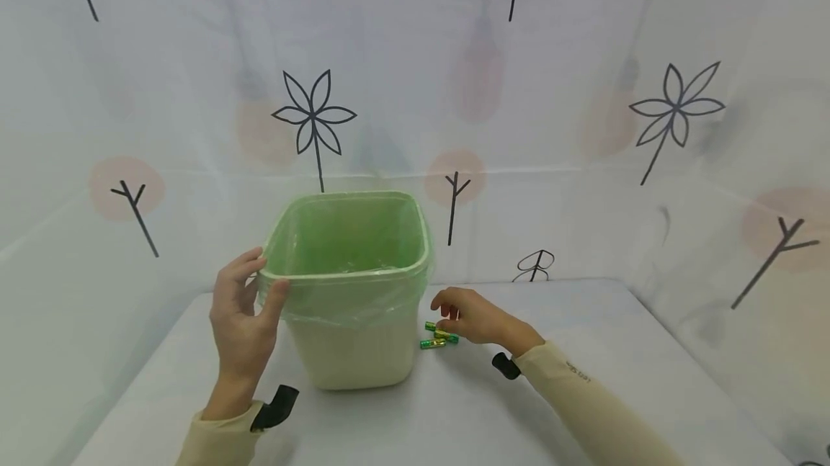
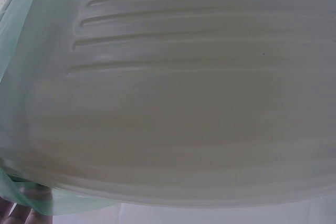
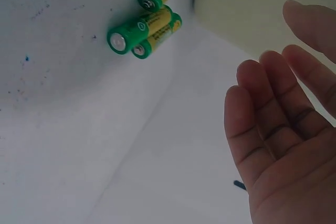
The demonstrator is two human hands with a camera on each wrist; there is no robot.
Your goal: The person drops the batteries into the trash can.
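Observation:
A pale trash can [image 1: 353, 354] stands upright, lined with a translucent green bag [image 1: 350, 300] that is folded over its rim. My left hand [image 1: 243, 325] holds the can at its left near corner, thumb on the front and fingers along the side. In the left wrist view, the can's ribbed wall [image 2: 173, 103] fills most of the picture. Three green and gold batteries [image 1: 433, 343] lie together just right of the can. Above them hovers my right hand [image 1: 476, 316], its palm [image 3: 294, 182] holding nothing and its fingers slightly bent, apart from the batteries.
Under everything is a white tabletop [image 1: 519, 408]. A white cloth backdrop [image 1: 402, 91] with line-drawn plants hangs behind and at both sides. Each wrist carries a black camera, one of them on the left sleeve [image 1: 275, 408].

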